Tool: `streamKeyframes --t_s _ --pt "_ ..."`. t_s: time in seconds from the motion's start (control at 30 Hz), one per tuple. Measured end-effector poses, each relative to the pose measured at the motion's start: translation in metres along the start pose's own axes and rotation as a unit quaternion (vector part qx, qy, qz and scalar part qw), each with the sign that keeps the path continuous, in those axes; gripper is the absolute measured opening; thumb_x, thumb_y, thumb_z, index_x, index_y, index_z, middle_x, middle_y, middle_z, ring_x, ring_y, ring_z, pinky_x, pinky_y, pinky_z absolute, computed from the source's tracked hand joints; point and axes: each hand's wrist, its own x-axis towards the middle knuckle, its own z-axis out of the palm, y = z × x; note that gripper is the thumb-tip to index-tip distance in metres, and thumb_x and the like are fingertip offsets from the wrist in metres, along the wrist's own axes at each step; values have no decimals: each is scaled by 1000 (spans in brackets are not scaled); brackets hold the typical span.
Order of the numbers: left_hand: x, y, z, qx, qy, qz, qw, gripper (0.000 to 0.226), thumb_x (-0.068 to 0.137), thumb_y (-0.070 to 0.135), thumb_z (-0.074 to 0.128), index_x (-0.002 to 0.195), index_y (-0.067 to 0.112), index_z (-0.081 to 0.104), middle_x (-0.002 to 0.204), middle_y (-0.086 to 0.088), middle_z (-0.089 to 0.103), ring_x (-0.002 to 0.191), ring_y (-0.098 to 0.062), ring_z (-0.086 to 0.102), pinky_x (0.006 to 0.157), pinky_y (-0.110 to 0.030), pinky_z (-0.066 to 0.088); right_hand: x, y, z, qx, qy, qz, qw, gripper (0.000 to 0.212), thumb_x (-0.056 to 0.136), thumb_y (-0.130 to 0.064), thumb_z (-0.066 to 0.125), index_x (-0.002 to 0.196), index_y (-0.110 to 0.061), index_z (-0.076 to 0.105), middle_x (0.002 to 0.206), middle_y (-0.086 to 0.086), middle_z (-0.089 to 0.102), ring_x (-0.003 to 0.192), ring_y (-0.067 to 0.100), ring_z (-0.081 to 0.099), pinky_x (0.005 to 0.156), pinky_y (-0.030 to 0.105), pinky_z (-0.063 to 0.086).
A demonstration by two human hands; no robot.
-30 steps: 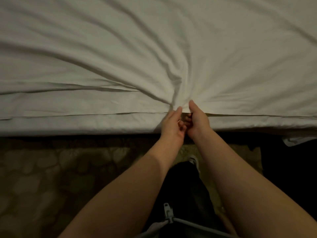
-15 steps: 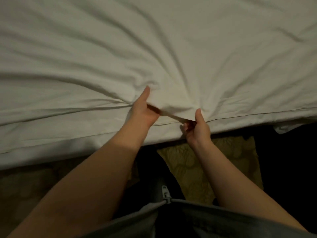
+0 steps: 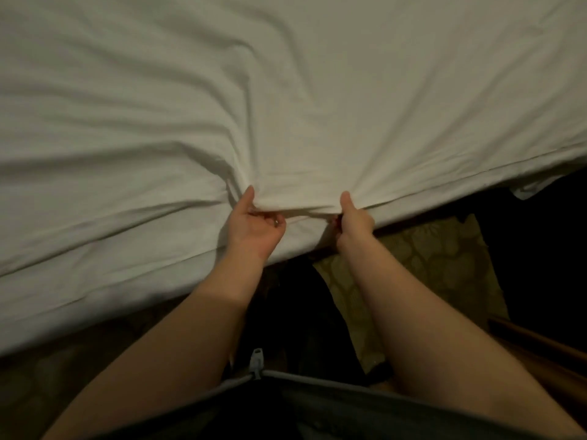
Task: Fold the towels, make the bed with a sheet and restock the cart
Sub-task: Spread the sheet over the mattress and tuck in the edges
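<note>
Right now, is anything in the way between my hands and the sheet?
Nothing visible. The left hand and the right hand each pinch the white sheet at its near edge, thumbs on top.

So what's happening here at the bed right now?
A person stands at the side of the bed, looking down at it. Both hands grip the near edge of the white sheet: the left hand and the right hand each have the thumb on top and the fingers curled under the fabric. Creases fan out across the sheet from the two grips, so it is not smooth yet. A patterned carpet shows below the bed's edge.
</note>
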Motion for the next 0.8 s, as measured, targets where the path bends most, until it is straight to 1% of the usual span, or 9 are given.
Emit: streamKeyframes --t_s 0.07,0.13,0.23,0.3,0.37,0.5,0.63,0.73,0.8 --pt "-12 23 -18 35 -16 2 999 13 92 25 55 88 14 62 93 -5 66 88 -20 59 76 -29 44 -7 1 3 17 -5 15 1000 21 88 -26 67 93 -9 57 97 8 60 73 18 57 53 27 50" --pt "-19 44 -37 81 0 3 997 13 93 25 55 83 17 59 87 0 61 83 -15 54 74 -25 40 -19 13 14 37 -42 24 998 19 88 -27 67 90 -11 57 102 10 61 75 18 58 49 26 50" --pt "-26 59 -60 141 18 -18 990 16 93 20 54 78 15 56 80 1 58 77 -12 51 71 -23 39 -50 44 34 58 -132 60 988 25 86 -31 70 96 -10 61 95 7 64 72 17 59 43 19 45" --pt "-29 60 -70 155 37 -31 987 15 93 14 53 78 11 54 79 1 55 73 -11 50 68 -23 40 -72 64 51 44 -185 73 979 21 87 -28 68 92 -9 62 87 5 63 68 15 58 42 18 45" --pt "-30 60 -77 151 40 -38 987 13 93 14 52 82 8 55 80 -1 55 74 -11 52 69 -23 42 -86 86 66 5 -204 78 976 17 90 -24 65 85 -8 59 80 6 61 62 15 56 42 18 45" --pt "-29 73 -81 154 2 -21 988 17 94 25 52 90 11 62 79 0 68 82 -14 58 78 -24 41 -95 119 78 -22 -150 20 988 21 93 -19 60 75 -10 56 75 8 60 69 22 59 60 29 50" --pt "-25 87 -76 127 -38 -24 991 41 90 36 56 122 10 57 116 -11 64 103 -26 60 88 -36 48 -97 128 72 7 -123 -1 992 23 95 -18 58 73 -10 57 72 6 58 60 16 53 53 25 46" --pt "-30 91 -68 52 -97 -35 993 43 90 35 57 122 6 57 120 -19 61 108 -36 58 85 -48 49 -100 128 72 18 -117 1 993 19 94 -19 58 76 -12 58 81 5 59 66 15 54 55 23 48" --pt "-35 95 -68 29 -124 -18 992 37 93 30 52 120 5 57 120 -20 60 110 -37 56 90 -51 46 -102 128 73 26 -107 7 994 19 95 -18 58 76 -12 57 82 4 57 69 15 54 57 22 49"
